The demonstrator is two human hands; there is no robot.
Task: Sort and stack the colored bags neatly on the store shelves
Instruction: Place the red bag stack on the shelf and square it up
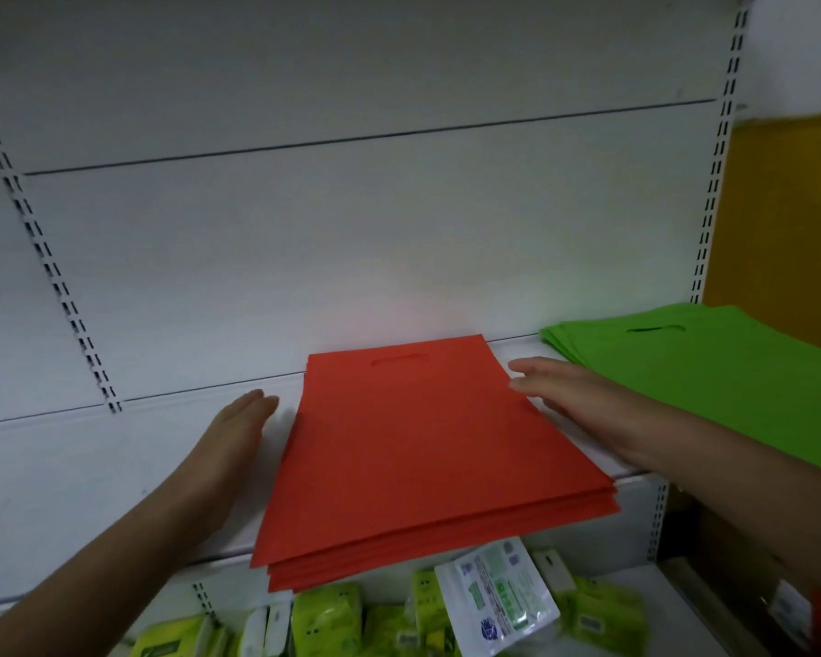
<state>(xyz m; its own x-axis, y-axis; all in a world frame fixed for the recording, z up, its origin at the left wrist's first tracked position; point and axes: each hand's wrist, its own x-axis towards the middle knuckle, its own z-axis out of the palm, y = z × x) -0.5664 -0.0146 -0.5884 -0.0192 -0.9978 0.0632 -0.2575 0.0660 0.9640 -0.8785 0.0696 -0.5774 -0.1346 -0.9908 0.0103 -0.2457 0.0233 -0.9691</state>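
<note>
Dim, soft lighting; wide-angle bending at edges, slight blur throughout.

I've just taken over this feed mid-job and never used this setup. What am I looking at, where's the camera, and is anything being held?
There is no machine: the single picture comes from a camera on a person's head, looking down at their bare hands. On the white shelf lies a stack of red bags, overhanging the front edge, with a stack of green bags to its right. The left hand lies open beside the red stack; the right hand rests flat against its right edge. Nothing is gripped. Green wipe packets sit below.
</note>
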